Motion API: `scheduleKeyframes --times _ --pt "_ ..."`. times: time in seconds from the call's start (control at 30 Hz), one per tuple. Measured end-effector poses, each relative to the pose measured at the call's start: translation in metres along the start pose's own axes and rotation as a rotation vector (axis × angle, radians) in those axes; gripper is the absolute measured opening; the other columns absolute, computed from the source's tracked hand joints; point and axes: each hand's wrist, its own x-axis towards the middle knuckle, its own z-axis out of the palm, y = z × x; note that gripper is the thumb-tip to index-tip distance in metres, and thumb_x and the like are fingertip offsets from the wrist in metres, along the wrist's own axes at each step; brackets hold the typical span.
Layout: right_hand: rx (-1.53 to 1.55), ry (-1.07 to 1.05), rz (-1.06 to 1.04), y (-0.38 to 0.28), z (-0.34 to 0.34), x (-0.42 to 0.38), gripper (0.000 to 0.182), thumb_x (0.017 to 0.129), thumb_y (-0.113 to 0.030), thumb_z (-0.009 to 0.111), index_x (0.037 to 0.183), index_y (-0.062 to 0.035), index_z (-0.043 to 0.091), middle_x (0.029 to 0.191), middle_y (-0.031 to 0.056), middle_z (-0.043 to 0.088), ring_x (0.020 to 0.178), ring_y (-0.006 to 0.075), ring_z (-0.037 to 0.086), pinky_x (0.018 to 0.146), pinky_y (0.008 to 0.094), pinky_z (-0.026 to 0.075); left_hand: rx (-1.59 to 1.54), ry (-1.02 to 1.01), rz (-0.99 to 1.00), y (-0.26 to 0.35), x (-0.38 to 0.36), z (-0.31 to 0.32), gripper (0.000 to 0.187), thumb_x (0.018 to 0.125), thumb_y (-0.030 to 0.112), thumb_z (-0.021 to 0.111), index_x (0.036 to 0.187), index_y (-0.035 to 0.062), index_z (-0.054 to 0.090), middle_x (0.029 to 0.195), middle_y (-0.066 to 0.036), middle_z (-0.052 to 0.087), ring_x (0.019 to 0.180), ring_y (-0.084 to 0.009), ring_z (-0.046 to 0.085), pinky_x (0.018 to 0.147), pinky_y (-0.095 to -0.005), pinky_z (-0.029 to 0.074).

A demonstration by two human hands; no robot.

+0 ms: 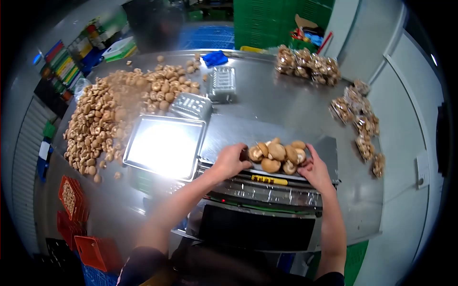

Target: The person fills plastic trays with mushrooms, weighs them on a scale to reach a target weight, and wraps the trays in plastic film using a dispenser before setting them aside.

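A pack of brown-capped mushrooms (276, 153) lies between my two hands, over the front of a metal wrapping machine (267, 193). My left hand (231, 161) closes on the pack's left end with bent fingers. At the right end, my right hand (315, 170) grips it, thumb and fingers curled around the side. Whatever tray is under the mushrooms is hard to make out. A yellow label (269, 179) shows on the machine just below the pack. To the left of my left hand sits a shiny metal tray (164, 148).
Loose mushrooms (95, 114) are heaped across the table's left side. Clear plastic trays (222, 85) stand behind the metal tray, near a blue cloth (215, 58). Wrapped mushroom packs (307, 66) line the back right, with more packs (360, 117) along the right edge. Red crates (98, 252) are at lower left.
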Motion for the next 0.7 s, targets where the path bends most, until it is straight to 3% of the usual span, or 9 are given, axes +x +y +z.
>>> scheduleKeyframes --times 0.03,0.1,0.17,0.27,0.3,0.37,0.47,0.57,0.7 --pt "0.002 0.001 0.008 0.000 -0.001 -0.001 0.082 0.074 -0.002 0.071 0.145 -0.0079 0.031 0.085 0.0094 0.061 0.068 0.0134 0.059 0.071 0.0271 0.050 -0.106 -0.008 0.031 -0.002 -0.003 -0.005 0.057 0.073 0.015 0.077 0.122 -0.0026 0.055 0.095 -0.015 0.068 0.077 -0.0227 0.065 0.074 -0.0326 0.053" --pt "-0.035 0.051 0.009 0.000 -0.003 -0.007 0.078 0.076 -0.001 0.070 0.144 -0.0067 0.033 0.088 0.0091 0.061 0.070 0.0127 0.058 0.071 0.0259 0.050 -0.244 0.005 -0.015 -0.004 -0.004 -0.022 0.057 0.074 0.013 0.074 0.125 -0.0015 0.053 0.088 -0.015 0.068 0.081 -0.0235 0.066 0.076 -0.0327 0.052" --pt "-0.017 0.129 0.007 -0.004 -0.008 -0.013 0.073 0.077 0.002 0.068 0.142 -0.0056 0.036 0.091 0.0085 0.060 0.072 0.0120 0.058 0.072 0.0246 0.050 -0.264 0.157 0.000 -0.024 0.001 -0.049 0.062 0.076 0.011 0.071 0.132 -0.0004 0.046 0.085 -0.012 0.067 0.073 -0.0186 0.065 0.071 -0.0304 0.053" --pt "0.066 0.261 0.001 -0.011 -0.015 -0.028 0.065 0.079 0.005 0.064 0.140 -0.0045 0.040 0.095 0.0070 0.058 0.075 0.0107 0.056 0.072 0.0229 0.049 -0.315 0.400 -0.079 -0.063 0.026 -0.113 0.071 0.078 0.009 0.069 0.140 0.0011 0.036 0.084 -0.011 0.068 0.057 -0.0145 0.062 0.054 -0.0274 0.050" --pt "0.075 0.285 -0.003 -0.011 -0.017 -0.032 0.063 0.080 0.006 0.063 0.139 -0.0043 0.041 0.096 0.0064 0.058 0.075 0.0102 0.055 0.072 0.0224 0.049 -0.364 0.423 -0.099 -0.077 0.034 -0.133 0.071 0.083 0.002 0.063 0.144 -0.0006 0.027 0.080 -0.011 0.064 0.055 -0.0130 0.059 0.040 -0.0244 0.042" --pt "0.096 0.317 0.007 -0.011 -0.018 -0.040 0.061 0.081 0.007 0.061 0.138 -0.0042 0.043 0.097 0.0055 0.057 0.076 0.0092 0.054 0.071 0.0219 0.048 -0.381 0.555 -0.125 -0.089 0.042 -0.164 0.076 0.081 0.001 0.063 0.145 -0.0010 0.023 0.080 -0.013 0.066 0.053 -0.0137 0.059 0.039 -0.0244 0.041" --pt "0.123 0.339 0.039 -0.017 -0.020 -0.046 0.060 0.082 0.007 0.060 0.138 -0.0045 0.043 0.095 0.0037 0.055 0.074 0.0074 0.052 0.071 0.0210 0.047 -0.476 0.560 -0.145 -0.101 0.044 -0.185 0.080 0.082 0.000 0.061 0.148 0.0005 0.016 0.081 -0.015 0.066 0.053 -0.0137 0.058 0.039 -0.0243 0.041" --pt "0.143 0.353 0.058 -0.023 -0.020 -0.048 0.060 0.083 0.007 0.059 0.139 -0.0046 0.041 0.093 0.0017 0.053 0.073 0.0052 0.048 0.072 0.0193 0.045 -0.442 0.500 -0.188 -0.099 0.042 -0.183 0.078 0.082 -0.001 0.060 0.148 0.0007 0.017 0.082 -0.015 0.066 0.053 -0.0139 0.058 0.039 -0.0241 0.041" --pt "0.088 0.385 0.043 -0.019 -0.018 -0.048 0.057 0.083 0.007 0.058 0.137 -0.0042 0.044 0.092 0.0018 0.053 0.071 0.0053 0.048 0.069 0.0199 0.045 -0.466 0.453 -0.182 -0.100 0.039 -0.166 0.069 0.082 0.000 0.061 0.143 -0.0008 0.029 0.083 -0.013 0.066 0.053 -0.0136 0.058 0.041 -0.0246 0.042"
